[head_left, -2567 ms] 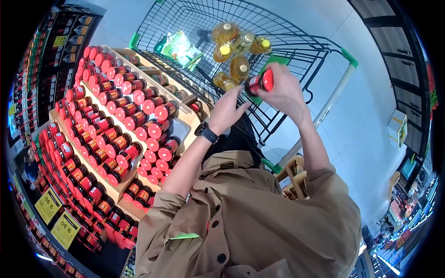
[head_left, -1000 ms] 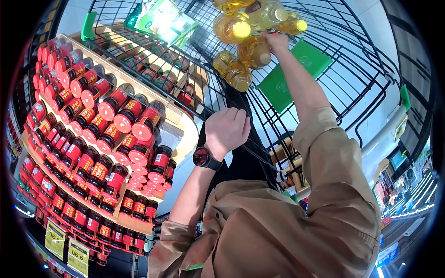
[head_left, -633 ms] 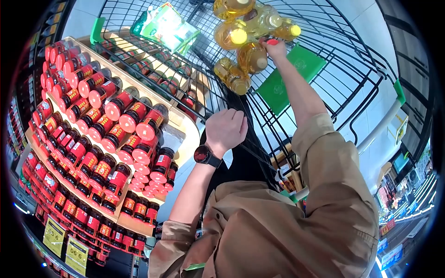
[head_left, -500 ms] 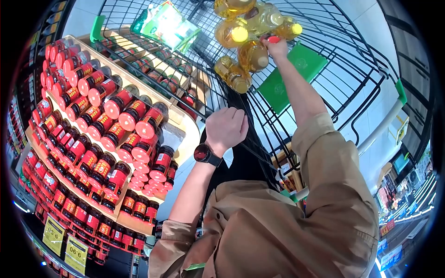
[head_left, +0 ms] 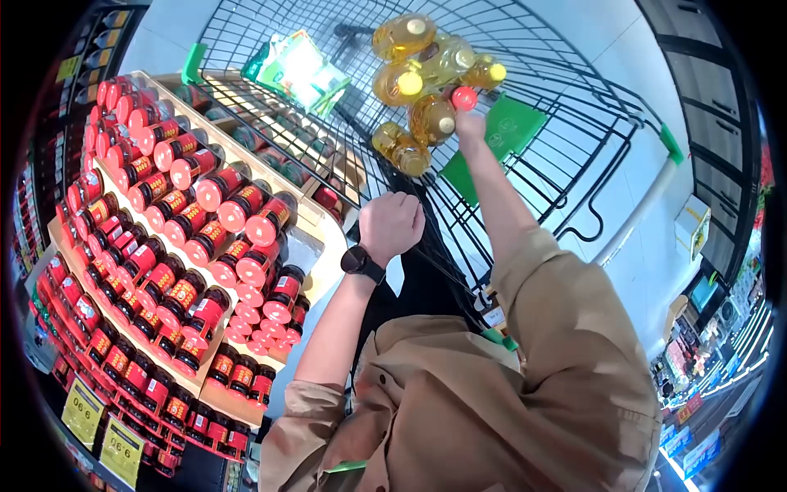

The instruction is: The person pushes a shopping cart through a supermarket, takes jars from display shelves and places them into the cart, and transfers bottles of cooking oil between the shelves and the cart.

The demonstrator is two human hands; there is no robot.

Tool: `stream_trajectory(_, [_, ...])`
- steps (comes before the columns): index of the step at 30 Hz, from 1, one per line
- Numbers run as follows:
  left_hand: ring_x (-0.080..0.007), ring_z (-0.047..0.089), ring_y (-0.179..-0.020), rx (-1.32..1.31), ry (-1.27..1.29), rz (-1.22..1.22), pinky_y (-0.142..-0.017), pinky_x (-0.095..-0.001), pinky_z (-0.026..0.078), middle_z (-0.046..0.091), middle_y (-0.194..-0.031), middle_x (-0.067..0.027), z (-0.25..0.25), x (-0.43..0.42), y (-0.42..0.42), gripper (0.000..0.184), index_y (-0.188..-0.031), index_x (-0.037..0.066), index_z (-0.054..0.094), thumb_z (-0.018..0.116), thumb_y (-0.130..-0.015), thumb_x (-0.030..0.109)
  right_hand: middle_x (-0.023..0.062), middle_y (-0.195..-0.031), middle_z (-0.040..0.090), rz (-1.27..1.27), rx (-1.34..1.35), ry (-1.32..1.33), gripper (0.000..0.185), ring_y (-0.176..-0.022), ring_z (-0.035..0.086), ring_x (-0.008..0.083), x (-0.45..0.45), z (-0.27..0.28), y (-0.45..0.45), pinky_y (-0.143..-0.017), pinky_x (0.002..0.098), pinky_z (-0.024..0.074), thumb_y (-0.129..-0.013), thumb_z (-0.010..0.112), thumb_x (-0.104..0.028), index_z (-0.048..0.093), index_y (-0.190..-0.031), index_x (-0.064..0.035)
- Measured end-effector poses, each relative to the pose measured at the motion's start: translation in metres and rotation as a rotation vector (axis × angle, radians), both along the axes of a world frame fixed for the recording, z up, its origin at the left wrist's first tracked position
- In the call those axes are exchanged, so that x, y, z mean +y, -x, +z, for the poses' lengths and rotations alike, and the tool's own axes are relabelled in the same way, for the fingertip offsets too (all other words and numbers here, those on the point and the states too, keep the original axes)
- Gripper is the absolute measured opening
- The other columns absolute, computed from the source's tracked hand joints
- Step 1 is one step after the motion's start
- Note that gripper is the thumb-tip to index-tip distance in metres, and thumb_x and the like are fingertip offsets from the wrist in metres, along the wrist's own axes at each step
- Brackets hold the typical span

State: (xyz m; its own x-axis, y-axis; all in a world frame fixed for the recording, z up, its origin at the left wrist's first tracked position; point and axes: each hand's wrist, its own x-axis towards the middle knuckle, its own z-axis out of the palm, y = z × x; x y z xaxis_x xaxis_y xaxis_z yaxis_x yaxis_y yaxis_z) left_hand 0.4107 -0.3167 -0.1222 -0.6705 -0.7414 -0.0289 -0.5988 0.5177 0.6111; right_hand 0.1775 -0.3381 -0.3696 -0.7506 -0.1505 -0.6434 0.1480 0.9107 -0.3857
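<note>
A jar with a red lid (head_left: pixel 464 98) is in my right hand (head_left: pixel 470 125), which reaches down into the wire shopping cart (head_left: pixel 566 168). The lid faces me; the jar's body is mostly hidden. Right beside it sit several bottles of golden oil (head_left: pixel 432 120), one with a yellow cap (head_left: pixel 410 83). My left hand (head_left: pixel 392 228), with a black watch (head_left: pixel 358 261) on its wrist, is a closed fist near the cart's side. Its fingers curl away from view, so anything inside them is hidden.
Stepped shelves at left carry rows of red-lidded jars (head_left: pixel 190 222), with yellow price tags (head_left: pixel 123 453) below. A green-and-white package (head_left: pixel 302 75) lies in the cart. The cart has a green panel (head_left: pixel 512 131) and a pale handle (head_left: pixel 635 215). Dark cabinets (head_left: pixel 713 107) stand at right.
The view has shifted, moving the cart and bottles left in it. In my right hand, the jar's lid now shows as a full circle instead of a thin edge. My left hand stays closed.
</note>
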Motion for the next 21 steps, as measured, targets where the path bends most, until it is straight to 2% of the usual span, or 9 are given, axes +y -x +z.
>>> stream_trajectory(1, [-0.0254, 0.059, -0.059, 0.004, 0.012, 0.006, -0.053, -0.0362, 0.048, 0.056, -0.062, -0.0056, 0.003, 0.0, 0.0, 0.014, -0.067, 0.01, 0.058, 0.066, -0.077, 0.012, 0.0285, -0.105, 0.069, -0.053, -0.022, -0.018, 0.047, -0.105, 0.066, 0.0407, 0.007, 0.011, -0.006, -0.091, 0.045, 0.0503, -0.085, 0.062, -0.037, 0.07, -0.095, 0.0087])
stream_trajectory(4, [-0.0309, 0.059, -0.061, -0.027, -0.058, -0.026, -0.055, -0.0421, 0.049, 0.056, -0.063, -0.0098, 0.005, 0.003, 0.003, 0.015, -0.064, 0.009, 0.057, 0.061, -0.077, 0.014, 0.0133, -0.076, 0.068, -0.16, 0.03, 0.227, 0.031, -0.066, 0.06, 0.0239, 0.04, 0.013, -0.018, -0.064, 0.0395, 0.0489, -0.089, 0.064, -0.023, 0.069, -0.089, 0.0079])
stream_trajectory(6, [-0.0376, 0.06, -0.063, -0.177, -0.19, -0.141, -0.057, -0.0482, 0.049, 0.058, -0.064, -0.016, -0.013, 0.003, -0.005, 0.014, -0.063, 0.007, 0.059, 0.059, -0.075, 0.016, 0.0067, -0.066, 0.061, 0.074, 0.246, 0.313, 0.026, -0.062, 0.052, 0.0145, 0.047, 0.095, -0.035, -0.059, 0.0363, 0.0433, -0.09, 0.061, -0.02, 0.072, -0.078, 0.0011])
stream_trajectory(8, [-0.0322, 0.061, -0.075, 0.364, 0.278, 0.085, -0.07, -0.0455, 0.05, 0.061, -0.074, -0.0125, -0.011, 0.024, -0.034, 0.012, -0.071, 0.006, 0.06, 0.061, -0.071, 0.018, -0.0029, -0.064, 0.054, 0.235, 0.171, 0.505, 0.031, -0.061, 0.043, 0.0098, 0.058, 0.132, -0.061, -0.057, 0.0297, 0.0382, -0.093, 0.058, -0.015, 0.063, -0.066, -0.0007])
stream_trajectory(9, [-0.0297, 0.061, -0.082, 0.117, 0.036, 0.018, -0.076, -0.0441, 0.049, 0.06, -0.078, -0.0098, 0.013, 0.025, -0.042, 0.009, -0.077, 0.007, 0.061, 0.063, -0.073, 0.016, -0.0052, -0.063, 0.05, 0.34, 0.183, 0.654, 0.034, -0.06, 0.038, 0.0092, 0.064, 0.14, -0.065, -0.056, 0.0274, 0.035, -0.094, 0.06, -0.014, 0.056, -0.062, -0.001])
stream_trajectory(10, [-0.0298, 0.061, -0.082, 0.094, 0.022, 0.09, -0.076, -0.0436, 0.049, 0.059, -0.078, -0.0098, 0.034, 0.033, -0.052, 0.01, -0.078, 0.007, 0.062, 0.064, -0.075, 0.016, 0.007, -0.076, 0.069, 0.499, 0.207, 0.553, 0.017, -0.068, 0.06, 0.0203, 0.073, 0.159, -0.071, -0.071, 0.0368, 0.0507, -0.09, 0.069, -0.011, 0.069, -0.081, 0.0036])
stream_trajectory(13, [-0.0311, 0.062, -0.082, 0.26, -0.114, 0.288, -0.074, -0.0432, 0.05, 0.059, -0.081, -0.0101, 0.068, 0.059, -0.094, 0.013, -0.083, 0.007, 0.064, 0.065, -0.083, 0.02, 0.0093, -0.086, 0.065, 0.721, 0.229, 0.761, 0.015, -0.077, 0.06, 0.0199, 0.086, 0.238, -0.135, -0.074, 0.0333, 0.0501, -0.09, 0.066, -0.008, 0.066, -0.08, 0.0034])
stream_trajectory(18, [-0.0347, 0.066, -0.082, 0.26, -0.371, 0.507, -0.076, -0.0421, 0.053, 0.067, -0.087, -0.0154, 0.115, 0.099, -0.192, 0.018, -0.095, 0.003, 0.068, 0.062, -0.088, 0.019, 0.0096, -0.091, 0.065, 1.045, -0.102, 0.874, 0.007, -0.084, 0.063, 0.0192, 0.094, 0.316, -0.224, -0.074, 0.0307, 0.0514, -0.086, 0.07, -0.003, 0.07, -0.083, 0.0037])
stream_trajectory(21, [-0.028, 0.068, -0.079, 0.257, -0.341, 0.638, -0.072, -0.0386, 0.053, 0.069, -0.088, -0.0142, 0.13, 0.125, -0.241, 0.02, -0.098, 0.002, 0.068, 0.065, -0.089, 0.019, 0.0123, -0.089, 0.068, 1.308, -0.308, 0.848, 0.006, -0.076, 0.066, 0.0224, 0.093, 0.351, -0.277, -0.069, 0.0318, 0.0529, -0.083, 0.071, -0.003, 0.071, -0.083, 0.0025])
